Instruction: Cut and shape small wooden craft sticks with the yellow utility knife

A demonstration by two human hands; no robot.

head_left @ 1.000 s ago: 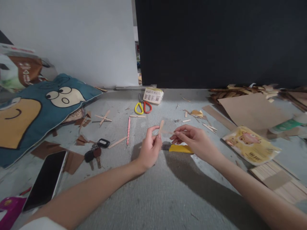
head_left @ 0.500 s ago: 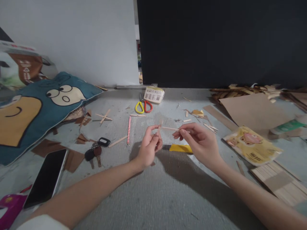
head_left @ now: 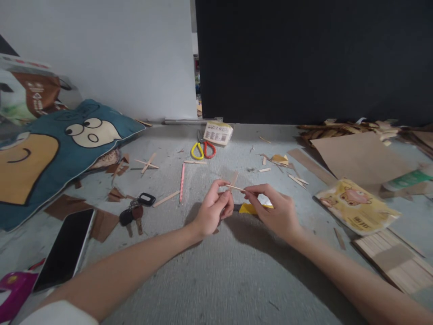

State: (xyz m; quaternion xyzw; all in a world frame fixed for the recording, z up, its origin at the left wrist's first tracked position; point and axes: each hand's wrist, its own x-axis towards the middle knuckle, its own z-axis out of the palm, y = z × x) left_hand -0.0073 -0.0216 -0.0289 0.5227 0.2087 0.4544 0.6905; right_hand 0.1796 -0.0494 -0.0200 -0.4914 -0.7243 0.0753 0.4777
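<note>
In the middle of the head view, my left hand is closed, pinching a flat wooden craft stick that points up and away. My right hand pinches the end of a thin wooden stick, whose other end meets the left fingertips and crosses the craft stick. Whether the two pieces are joined I cannot tell. Below the hands lies a yellow-handled cutter, partly covered by the right hand. A pink striped stick and a craft stick lie beyond my left hand.
Scissors and a small packet lie at the back. On the left are keys, a phone and a blue cushion. At right sit a yellow packet, a craft-stick bundle and cardboard.
My right hand has moved left, closer to my left hand. The thin stick now slants and overlaps the left fingertips, and the flat craft stick leans further right.
</note>
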